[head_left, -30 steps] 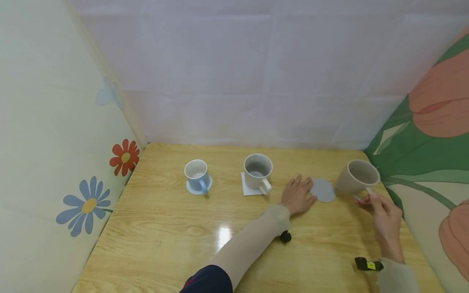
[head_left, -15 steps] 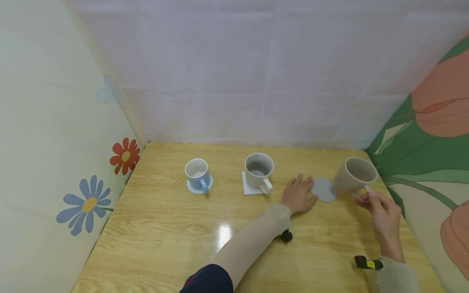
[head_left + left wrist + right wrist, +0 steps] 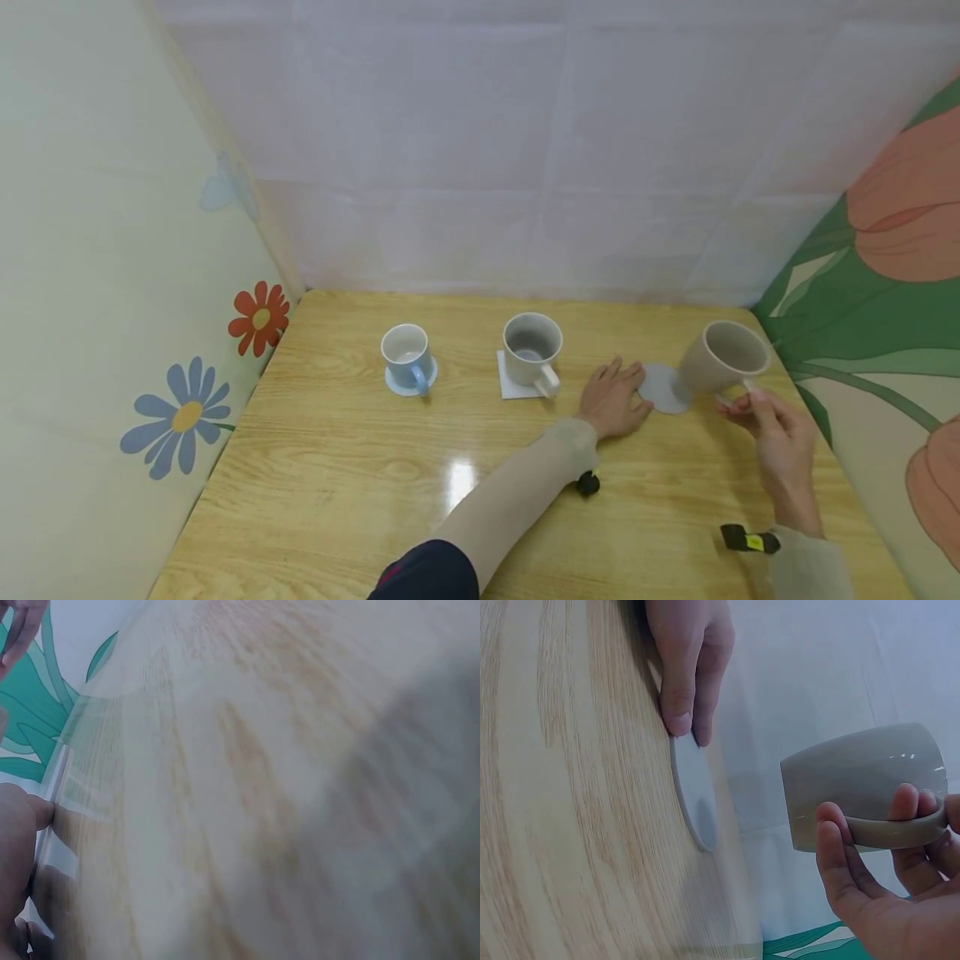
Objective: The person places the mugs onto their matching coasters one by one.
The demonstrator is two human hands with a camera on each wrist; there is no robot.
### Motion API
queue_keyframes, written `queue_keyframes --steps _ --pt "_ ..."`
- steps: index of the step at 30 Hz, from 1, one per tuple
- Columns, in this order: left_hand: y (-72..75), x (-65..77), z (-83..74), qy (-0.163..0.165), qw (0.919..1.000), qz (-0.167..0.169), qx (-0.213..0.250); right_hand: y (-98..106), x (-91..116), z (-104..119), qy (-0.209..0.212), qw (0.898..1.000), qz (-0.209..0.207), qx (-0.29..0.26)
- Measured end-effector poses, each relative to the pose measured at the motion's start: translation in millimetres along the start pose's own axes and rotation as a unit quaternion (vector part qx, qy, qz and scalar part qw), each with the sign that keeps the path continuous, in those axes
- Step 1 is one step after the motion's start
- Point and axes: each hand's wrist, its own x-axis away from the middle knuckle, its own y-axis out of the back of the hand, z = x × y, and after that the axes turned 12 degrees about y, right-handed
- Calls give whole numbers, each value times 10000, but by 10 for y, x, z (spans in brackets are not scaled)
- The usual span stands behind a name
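My right hand grips a beige mug by its handle. In the right wrist view the mug hangs in the air, apart from the tabletop and tilted. A round grey coaster lies on the table just left of the mug, which overlaps its edge in the head view. Palm down, my left hand rests at the coaster's left edge. Its thumb and fingertips touch the rim, the fingers spread and fairly straight. The left wrist view shows mostly wood grain, with part of the hand at its left border.
A light mug stands on a square white coaster left of my left hand. Farther left a small blue cup sits on a round pale blue coaster. White cloth hangs behind the wooden table; flowered panels flank it.
My right hand has brought the mug slightly left, closer over the grey coaster. The left hand keeps its place at the coaster's edge.
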Motion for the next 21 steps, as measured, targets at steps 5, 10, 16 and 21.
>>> queue_keyframes --steps 5,10,16,21 --pt "9 6 5 28 10000 -6 82 -49 4 -9 -83 9999 -86 -18" --pt "37 22 1 73 9999 12 98 -75 -1 -14 -125 9998 -158 64" --pt "61 37 -14 89 9999 58 78 -61 8 -29 -93 9998 -6 168" --pt "72 46 -18 90 9999 5 49 -55 14 -54 -53 9998 92 178"
